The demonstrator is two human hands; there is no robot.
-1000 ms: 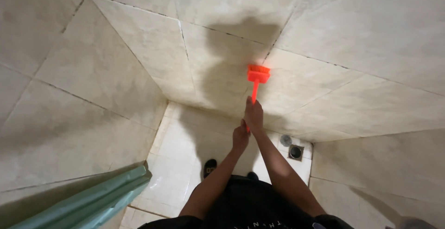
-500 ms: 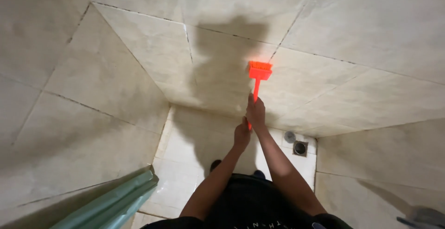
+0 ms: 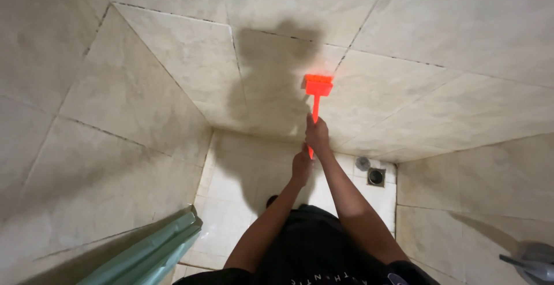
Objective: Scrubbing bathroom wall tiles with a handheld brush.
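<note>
An orange long-handled scrub brush (image 3: 317, 88) has its head pressed against the beige tiled wall (image 3: 404, 42) in front of me. My right hand (image 3: 317, 135) grips the handle higher up. My left hand (image 3: 301, 166) holds the handle's lower end, just below the right. Both arms reach forward from my dark shirt. My shadow falls on the wall around the brush head.
A floor drain (image 3: 376, 176) and a small round cap (image 3: 362, 163) sit in the corner of the white tiled floor (image 3: 231, 204). A green curtain or sheet (image 3: 156, 250) hangs at lower left. A grey fixture (image 3: 534, 262) shows at lower right.
The brush head has shifted slightly higher on the wall, and both hands have risen with it. The view has tilted a little.
</note>
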